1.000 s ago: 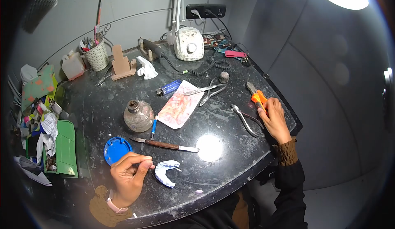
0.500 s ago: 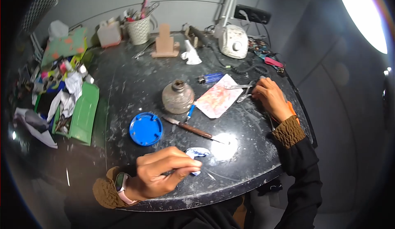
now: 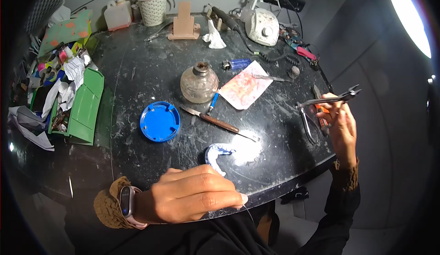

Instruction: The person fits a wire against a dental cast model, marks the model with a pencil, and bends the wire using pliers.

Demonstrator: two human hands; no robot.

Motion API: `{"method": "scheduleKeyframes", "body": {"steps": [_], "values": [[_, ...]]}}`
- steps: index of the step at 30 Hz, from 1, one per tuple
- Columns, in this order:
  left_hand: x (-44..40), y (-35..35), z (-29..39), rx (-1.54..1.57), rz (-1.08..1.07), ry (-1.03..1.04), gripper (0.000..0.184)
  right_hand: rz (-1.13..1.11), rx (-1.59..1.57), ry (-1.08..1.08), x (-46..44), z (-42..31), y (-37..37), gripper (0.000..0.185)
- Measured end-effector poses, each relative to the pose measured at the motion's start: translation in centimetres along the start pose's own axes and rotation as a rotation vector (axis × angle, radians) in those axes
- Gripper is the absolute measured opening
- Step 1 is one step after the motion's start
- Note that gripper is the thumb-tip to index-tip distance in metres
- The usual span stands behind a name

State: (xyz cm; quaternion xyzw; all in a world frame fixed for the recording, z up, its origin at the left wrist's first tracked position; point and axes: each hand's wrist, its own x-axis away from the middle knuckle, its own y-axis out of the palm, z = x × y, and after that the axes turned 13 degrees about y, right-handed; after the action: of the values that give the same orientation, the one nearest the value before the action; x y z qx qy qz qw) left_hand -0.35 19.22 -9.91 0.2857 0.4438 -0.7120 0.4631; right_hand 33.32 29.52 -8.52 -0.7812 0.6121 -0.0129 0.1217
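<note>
Thin wire (image 3: pixel 249 212) hung at the near edge of the tabletop (image 3: pixel 151 62), its upper end pinched between left thumb and fingertips, its lower end free. Main risk, as judged: so fine a piece, held only by its tip, could have slipped out and dropped past that edge if the pinch slackened. Left hand (image 3: pixel 197 195) lay palm down, wrist low at the near edge, knuckles close to the arch-shaped mould (image 3: pixel 215 156); a careless sweep might have nudged it. Right hand (image 3: pixel 343 125) was raised near the right edge, fingers curled around the dark pliers (image 3: pixel 332 100), jaws slightly parted and aimed outward, away from the wire. A loose grip there could have let them fall, or knocked the silver pliers (image 3: pixel 306 125) or the orange-handled pliers (image 3: pixel 323 121) lying by the right edge.
</note>
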Motion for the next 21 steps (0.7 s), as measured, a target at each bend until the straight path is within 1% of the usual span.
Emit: {"method": "scheduleKeyframes", "body": {"steps": [1, 2, 5, 6, 7, 9, 11, 12, 13, 14, 17, 21], "values": [[0.0, 0.0, 0.0, 0.005, -0.020, 0.006, 0.034, 0.006, -0.084, -0.011, 1.0, -1.2, 1.3, 0.024], [-0.1, -0.1, 0.2, 0.014, -0.047, -0.003, 0.028, 0.023, -0.077, -0.048, 1.9, -1.9, 2.3, 0.030], [-0.2, -0.1, 0.4, 0.003, -0.118, 0.015, 0.024, -0.073, -0.092, -0.035, 4.3, -3.2, 3.8, 0.030], [-0.3, -0.1, 0.7, 0.012, -0.133, 0.005, 0.023, -0.156, -0.123, -0.024, 5.0, -3.1, 4.1, 0.031], [-0.5, -0.1, 0.9, 0.020, -0.147, -0.004, 0.022, -0.175, -0.190, 0.035, 6.2, -3.0, 4.6, 0.029], [-0.4, 0.2, 0.9, 0.031, -0.134, 0.019, 0.021, -0.320, -0.219, 0.177, 8.2, -3.7, 5.2, 0.027], [-0.2, 0.9, 0.5, 0.042, -0.079, 0.082, 0.021, -0.695, 0.027, -0.072, 7.3, -3.8, 5.7, 0.023], [-0.2, 1.0, 0.5, 0.049, -0.083, 0.080, 0.021, -0.742, 0.156, 0.041, 7.7, -5.1, 6.2, 0.021], [-0.2, 1.1, 0.6, 0.056, -0.087, 0.079, 0.021, -0.791, 0.180, 0.028, 7.9, -5.0, 6.7, 0.019], [-0.2, 1.2, 0.7, 0.064, -0.091, 0.077, 0.021, -0.810, 0.196, 0.007, 8.1, -4.7, 7.0, 0.020], [-0.2, 0.6, 1.4, 0.078, -0.253, 0.005, 0.020, -0.833, 0.273, -0.043, 8.5, -4.3, 7.2, 0.021], [-0.1, 1.0, 1.5, 0.085, -0.293, 0.027, 0.020, -0.858, 0.347, -0.089, 9.0, -3.9, 7.6, 0.024]]}}
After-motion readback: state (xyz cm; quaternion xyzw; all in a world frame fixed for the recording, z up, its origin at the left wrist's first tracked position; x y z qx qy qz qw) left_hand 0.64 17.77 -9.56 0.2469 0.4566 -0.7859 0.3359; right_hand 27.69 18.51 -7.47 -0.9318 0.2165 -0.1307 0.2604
